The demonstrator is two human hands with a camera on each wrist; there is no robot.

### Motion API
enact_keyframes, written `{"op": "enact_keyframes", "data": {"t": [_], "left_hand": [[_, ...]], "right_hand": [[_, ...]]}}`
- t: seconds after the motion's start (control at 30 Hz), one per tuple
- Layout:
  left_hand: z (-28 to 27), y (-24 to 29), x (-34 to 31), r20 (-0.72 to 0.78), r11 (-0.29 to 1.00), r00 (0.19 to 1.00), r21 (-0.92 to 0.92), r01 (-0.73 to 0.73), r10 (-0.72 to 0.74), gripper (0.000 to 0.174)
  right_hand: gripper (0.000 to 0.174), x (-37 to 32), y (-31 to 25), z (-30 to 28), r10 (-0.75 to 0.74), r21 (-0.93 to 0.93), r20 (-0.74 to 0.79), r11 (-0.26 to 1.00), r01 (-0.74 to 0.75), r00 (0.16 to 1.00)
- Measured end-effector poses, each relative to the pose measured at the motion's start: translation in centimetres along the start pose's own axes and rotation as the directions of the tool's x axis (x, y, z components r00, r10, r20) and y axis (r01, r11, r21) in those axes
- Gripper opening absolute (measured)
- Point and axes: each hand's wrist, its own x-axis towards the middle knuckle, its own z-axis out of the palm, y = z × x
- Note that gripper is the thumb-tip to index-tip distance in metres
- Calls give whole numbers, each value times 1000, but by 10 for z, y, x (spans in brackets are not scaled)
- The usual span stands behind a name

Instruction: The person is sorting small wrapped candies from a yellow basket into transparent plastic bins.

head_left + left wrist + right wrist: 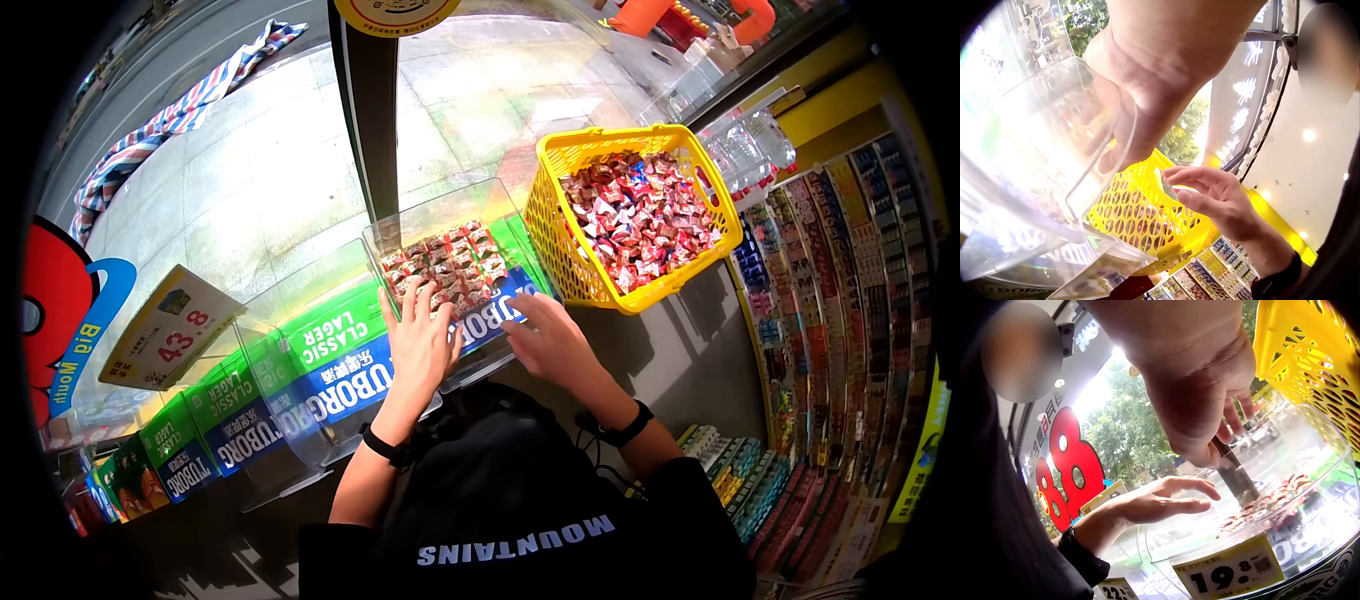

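Observation:
My left hand (pixel 425 345) reaches over the near side of a clear plastic bin (pixel 480 345), its fingers extended toward the wrapped candies (pixel 455 262) inside. Those small red-and-brown packets lie in rows on the bin's bottom. To the right, my right hand (pixel 550 345) hovers by the bin's near right corner with loosely bent fingers and nothing in them. In the right wrist view, the left hand (pixel 1160 503) is held flat above the bin's rim. A yellow basket (pixel 560 240), heaped with loose wrapped candies (pixel 650 215), stands just beyond the right hand.
Green and blue beer cartons (pixel 335 365) line up under the bins. Price cards stand along the front, one reading 19.8 (pixel 1229 569). A larger price sign (pixel 170 330) is at left. Shelves of small packets (pixel 830 350) rise on the right, near clear plastic bottles (pixel 750 150).

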Motion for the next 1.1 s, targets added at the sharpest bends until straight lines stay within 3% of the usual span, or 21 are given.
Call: {"op": "enact_keyframes", "data": {"t": [0.13, 0.27, 0.4, 0.57, 0.83, 0.9, 0.93, 1.03, 1.1], "left_hand": [[-1, 1, 0, -29, 1000, 999, 16, -16, 17, 35], [-15, 15, 2, -67, 996, 998, -86, -17, 11, 32], [-26, 61, 22, -151, 979, 986, -177, -100, 73, 42], [-23, 139, 59, -318, 963, 938, -176, -204, 141, 47], [-5, 261, 122, -138, 950, 975, -237, -203, 174, 45], [1, 277, 133, -24, 962, 990, -233, -139, 137, 44], [2, 281, 136, 6, 979, 987, -125, -161, 162, 40], [5, 283, 138, -17, 982, 1000, -185, -27, 24, 40], [7, 282, 136, -23, 989, 999, -141, -37, 34, 37]], "right_hand": [[30, -17, -5, -43, 12, -6, -113, 1000, -12, 994], [33, -22, 3, -64, -62, 25, -184, 997, 68, 981], [33, -28, 22, -87, -145, 55, -200, 986, 159, 969], [39, -55, 92, -124, -160, 86, -247, 979, 186, 956], [34, -100, 213, -179, -111, 117, -240, 983, 143, 964], [32, -105, 233, -194, -95, 108, -207, 987, 119, 974], [28, -104, 241, -205, -98, 85, -199, 990, 117, 975], [28, -103, 275, -226, -92, 18, -179, 995, 96, 980], [22, -89, 293, -241, -84, 23, -162, 996, 89, 983]]}}
